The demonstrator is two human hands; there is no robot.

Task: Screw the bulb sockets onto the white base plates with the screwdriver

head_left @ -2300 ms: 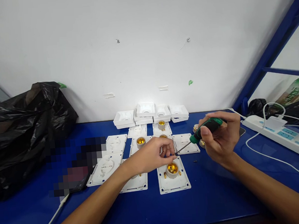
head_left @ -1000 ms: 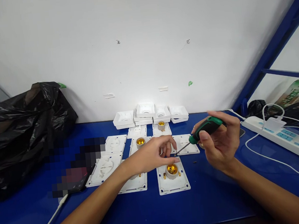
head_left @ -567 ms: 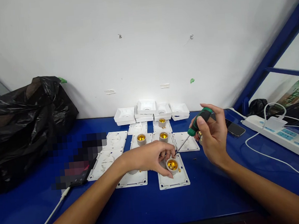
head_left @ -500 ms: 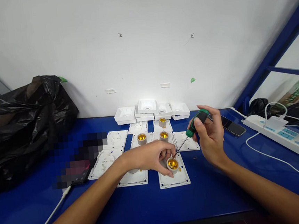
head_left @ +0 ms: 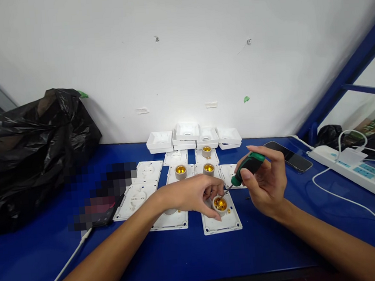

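My left hand [head_left: 201, 194] is closed around a round lamp socket [head_left: 220, 205] with a brassy inside, which sits on a white square base plate [head_left: 223, 225]. In my right hand [head_left: 266, 181] is a screwdriver [head_left: 249, 168] with a green and black handle. Its shaft slants down to the left, and the tip reaches into the socket near its rim. My left fingers hide part of the socket's far side. A small dark screw [head_left: 247, 198] lies on the blue table right of the plate, partly beside my right hand.
Behind are more base plates, several with sockets [head_left: 180, 172], and stacked white covers [head_left: 187, 131] by the wall. At left stand a black plastic bag [head_left: 41, 157] and a dark device with a cable [head_left: 67, 267]. A phone [head_left: 288, 156] and power strip [head_left: 357, 169] lie right.
The whole view has shifted slightly. The screwdriver handle has come lower and closer to the socket, and its shaft lies at a flatter slant. My left hand keeps its hold on the socket.
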